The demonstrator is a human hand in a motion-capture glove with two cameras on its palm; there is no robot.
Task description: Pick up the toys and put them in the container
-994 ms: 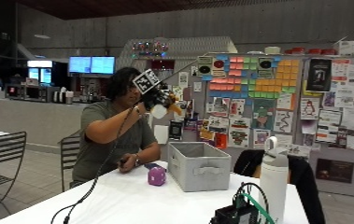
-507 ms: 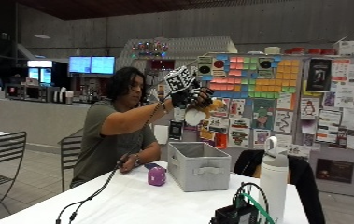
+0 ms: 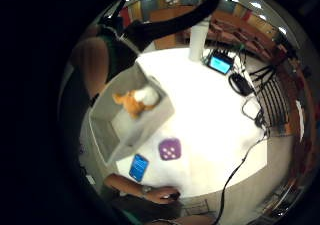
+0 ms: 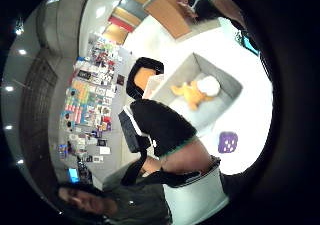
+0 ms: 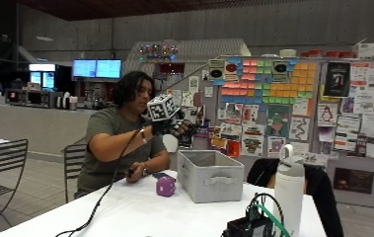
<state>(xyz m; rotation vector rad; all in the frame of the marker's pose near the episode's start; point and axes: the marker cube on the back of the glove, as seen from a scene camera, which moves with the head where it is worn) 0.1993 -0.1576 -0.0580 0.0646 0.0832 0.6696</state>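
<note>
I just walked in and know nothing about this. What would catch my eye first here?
Probably the person's gloved right hand raised above the grey fabric container on the white table. Inside the container lies an orange and white plush toy. A purple dice toy sits on the table beside the container.

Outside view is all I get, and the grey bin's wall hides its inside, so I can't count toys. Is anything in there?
Observer: Yes. One orange plush toy with a white part lies on the floor of the container.
Operator: Only that one?
Observer: Only that one shows inside. The purple die sits on the table beside the container, outside it.
Operator: Is anything else near the die?
Observer: A blue phone lies flat on the table next to it.
</note>
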